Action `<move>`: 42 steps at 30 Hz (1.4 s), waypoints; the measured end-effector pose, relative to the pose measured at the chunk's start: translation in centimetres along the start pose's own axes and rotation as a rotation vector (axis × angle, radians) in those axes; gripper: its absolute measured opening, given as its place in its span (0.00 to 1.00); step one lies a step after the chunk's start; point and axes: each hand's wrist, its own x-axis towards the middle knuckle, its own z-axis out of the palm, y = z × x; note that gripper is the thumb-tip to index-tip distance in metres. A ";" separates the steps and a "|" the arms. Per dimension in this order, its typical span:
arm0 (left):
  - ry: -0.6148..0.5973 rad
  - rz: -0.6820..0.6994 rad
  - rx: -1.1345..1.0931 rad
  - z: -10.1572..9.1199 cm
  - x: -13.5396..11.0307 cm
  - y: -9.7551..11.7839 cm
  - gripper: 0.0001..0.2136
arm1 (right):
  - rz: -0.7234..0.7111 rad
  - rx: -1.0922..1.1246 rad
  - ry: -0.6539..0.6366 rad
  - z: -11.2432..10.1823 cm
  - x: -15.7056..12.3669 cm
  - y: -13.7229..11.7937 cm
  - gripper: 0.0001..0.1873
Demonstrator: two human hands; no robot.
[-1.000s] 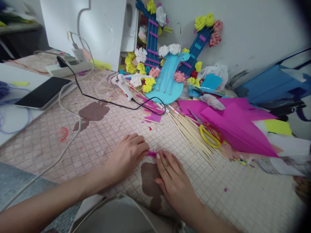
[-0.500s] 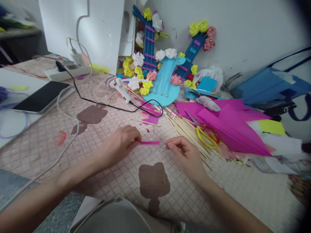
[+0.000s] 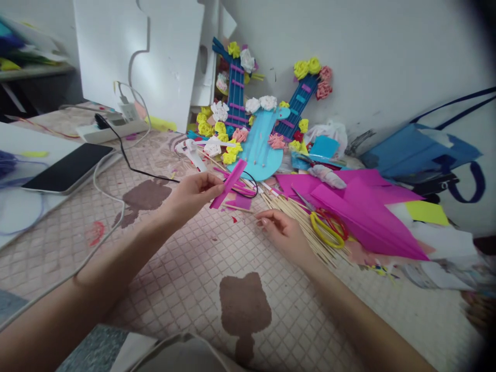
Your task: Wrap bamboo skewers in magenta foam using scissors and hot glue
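Note:
Between the thumb and fingers of my left hand point(image 3: 197, 191) is a narrow magenta paper strip point(image 3: 231, 181), raised and slanting up to the right. A lengthwise fold line seems to run along it. My right hand point(image 3: 284, 232) hovers to the right with loosely curled fingers and nothing visible in it. Its fingertips are close to the end of a thin wooden stick point(image 3: 238, 208) lying on the table; whether they touch it I cannot tell. Beyond the strip lie more magenta strips and a purple paper piece point(image 3: 244, 200), partly hidden.
Wooden sticks point(image 3: 294, 219), yellow-handled scissors point(image 3: 327, 230) and magenta sheets point(image 3: 360, 217) lie right. Behind stand blue guitar-like crafts point(image 3: 261, 150) with paper flowers and a white glue gun point(image 3: 194, 152). A phone point(image 3: 70, 168), power strip point(image 3: 112, 132) and white cable point(image 3: 104, 237) are left.
My left hand has lifted the magenta strip away from me and turned it from level to slanting. My right hand stays near its place, fingertips slightly farther forward. The view has tilted up.

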 end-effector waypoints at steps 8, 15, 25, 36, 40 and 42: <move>-0.028 -0.095 -0.281 0.2 0.4 -1.3 0.08 | -0.234 -0.534 -0.033 2.2 4.3 0.4 0.02; 0.056 -0.027 -0.412 -0.2 -0.4 -0.7 0.09 | -0.216 -0.540 0.021 0.1 5.1 0.5 0.05; 0.039 -0.082 -0.530 0.1 -1.0 -0.4 0.08 | -0.205 -0.533 0.037 -1.0 4.6 1.0 0.05; -0.187 -0.471 -0.708 3.6 -3.2 -1.1 0.11 | -0.262 -0.384 0.078 0.7 3.4 0.5 0.06; -0.167 -0.450 -0.760 3.4 -3.0 -1.3 0.10 | -0.201 -0.189 0.167 -0.4 2.1 -1.2 0.10; -0.125 -0.416 -0.788 3.1 -2.6 -1.4 0.09 | -0.131 -0.156 0.213 -1.1 1.5 -1.3 0.15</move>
